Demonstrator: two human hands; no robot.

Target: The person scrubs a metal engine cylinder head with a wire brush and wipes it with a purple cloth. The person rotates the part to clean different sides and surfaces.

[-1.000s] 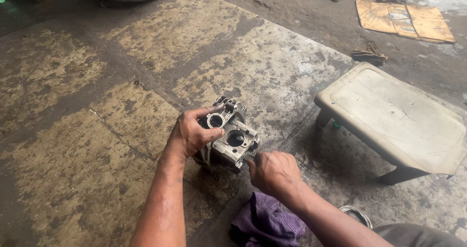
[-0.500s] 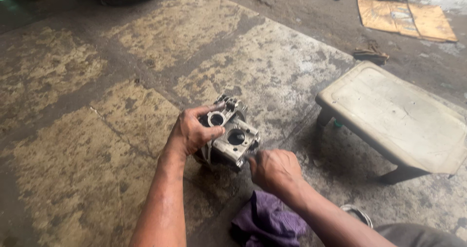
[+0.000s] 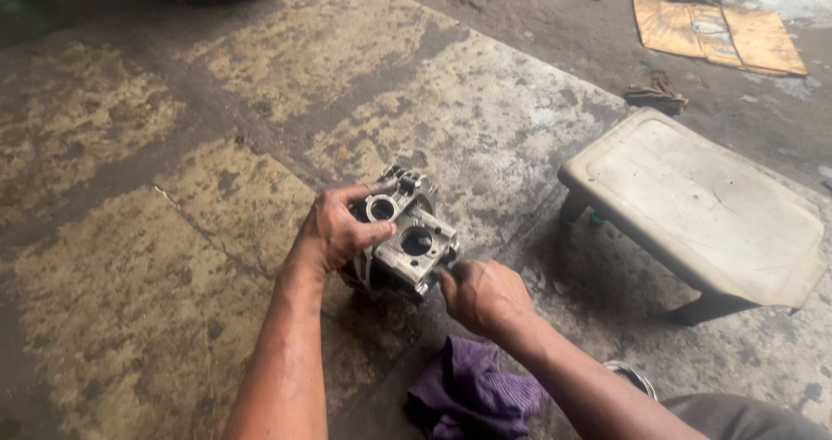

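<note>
A grey metal engine part with two round openings and cooling fins rests on the stained concrete floor. My left hand grips its left side, thumb across the top near the upper ring opening. My right hand is closed into a fist at the part's lower right corner, fingertips pressed against its edge; whatever it pinches is too small to make out. Both hands are grimy with oil.
A purple rag lies on the floor below my right hand. A low dirty plastic stool stands to the right. Flattened cardboard lies far right at the back, with a dark rag near it. A metal ring peeks beside my right forearm.
Both hands and the engine part stay nearly in place; the right hand has shifted slightly at the part's lower corner.
</note>
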